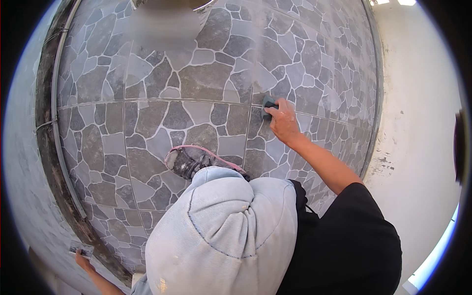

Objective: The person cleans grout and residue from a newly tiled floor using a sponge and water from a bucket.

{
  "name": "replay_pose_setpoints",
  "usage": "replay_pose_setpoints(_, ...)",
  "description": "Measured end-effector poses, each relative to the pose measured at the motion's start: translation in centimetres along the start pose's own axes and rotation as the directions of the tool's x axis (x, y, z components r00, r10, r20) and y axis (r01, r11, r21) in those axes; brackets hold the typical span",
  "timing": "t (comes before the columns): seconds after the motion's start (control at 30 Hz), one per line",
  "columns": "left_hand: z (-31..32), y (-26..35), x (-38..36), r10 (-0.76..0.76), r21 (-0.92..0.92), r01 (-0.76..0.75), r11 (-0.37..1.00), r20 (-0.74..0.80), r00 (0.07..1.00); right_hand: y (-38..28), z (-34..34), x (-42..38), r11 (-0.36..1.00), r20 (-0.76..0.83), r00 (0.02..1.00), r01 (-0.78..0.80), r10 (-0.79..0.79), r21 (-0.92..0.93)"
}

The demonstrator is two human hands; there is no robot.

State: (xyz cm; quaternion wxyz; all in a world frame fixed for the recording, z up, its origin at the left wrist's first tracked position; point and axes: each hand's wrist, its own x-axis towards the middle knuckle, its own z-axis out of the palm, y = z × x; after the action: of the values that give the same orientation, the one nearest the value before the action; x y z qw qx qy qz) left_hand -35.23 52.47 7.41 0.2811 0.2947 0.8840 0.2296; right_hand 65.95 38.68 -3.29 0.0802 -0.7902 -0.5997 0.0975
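My right hand (285, 120) is closed round a dark grey-green block (267, 105), which it holds against the stone-patterned tiles (199, 81) close to a grout line. White residue marks the back of that hand. Far off at the lower left, my left hand (83, 260) grips a small flat grey tool (81, 250) beside the wall. Its fingers are small in the view, and the tool's exact shape is hard to make out.
A dusty shoe with a pink edge (194, 161) rests on the tiles below the middle. A dark wooden beam (49, 108) with a thin pipe runs down the left side. On the right stands a pale wall (413, 98). Something blurred and rounded (167, 24) covers part of the top.
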Motion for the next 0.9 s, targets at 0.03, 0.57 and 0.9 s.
replay_pose_setpoints(0.03, -0.1, -0.4, 0.2, 0.015, 0.080, -0.019, 0.997, 0.045, 0.999, -0.8, -0.1, 0.4, 1.000, 0.017, 1.000, 0.000, 0.001, -0.007)
replay_pose_setpoints(0.57, -1.4, -1.6, -1.0, -0.131, -0.012, 0.131, 0.991, 0.012, 0.991, 15.6, -3.4, -9.4, 0.933, 0.027, 0.936, -0.345, 0.350, -0.102)
replay_pose_setpoints(0.9, 0.5, -1.5, 2.5, -0.090, 0.163, 0.080, 0.983, 0.058, 0.994, -11.8, 6.0, 5.3, 0.943, -0.250, 0.968, 0.050, 0.036, 0.328)
